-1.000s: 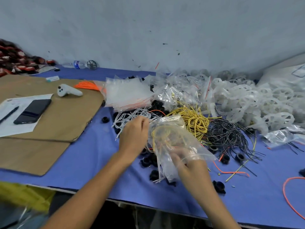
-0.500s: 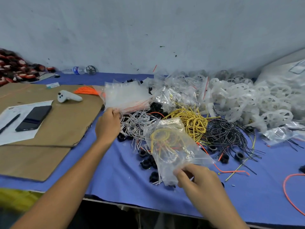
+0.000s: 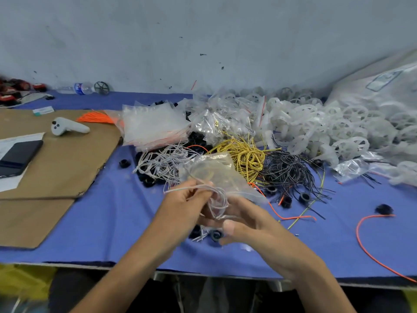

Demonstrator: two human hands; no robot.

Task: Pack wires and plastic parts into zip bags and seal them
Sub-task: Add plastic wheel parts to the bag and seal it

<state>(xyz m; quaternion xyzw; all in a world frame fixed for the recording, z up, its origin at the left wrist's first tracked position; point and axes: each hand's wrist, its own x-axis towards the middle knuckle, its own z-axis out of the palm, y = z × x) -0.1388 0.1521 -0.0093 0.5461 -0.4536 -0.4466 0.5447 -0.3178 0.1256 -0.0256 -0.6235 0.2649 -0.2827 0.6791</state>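
A clear zip bag (image 3: 216, 175) with a yellow wire coil inside hangs above the blue table, its mouth toward me. My right hand (image 3: 246, 224) grips the bag's near edge. My left hand (image 3: 187, 204) pinches a looped white wire (image 3: 214, 197) at the bag's mouth. Behind them lie piles of white wires (image 3: 162, 163), yellow wires (image 3: 246, 154) and black wires (image 3: 291, 170). Small black plastic rings (image 3: 304, 197) are scattered around, one (image 3: 215, 234) just under my hands.
A stack of empty zip bags (image 3: 153, 125) lies behind the white wires. White plastic wheels (image 3: 338, 132) and filled bags heap at the right. Cardboard (image 3: 63, 159) at the left carries a white controller (image 3: 67, 128) and a phone (image 3: 18, 154). Orange wires (image 3: 370, 245) trail at the right.
My left hand went left to the white wire pile, then came back holding a looped white wire at the bag's mouth. My right hand kept hold of the bag.
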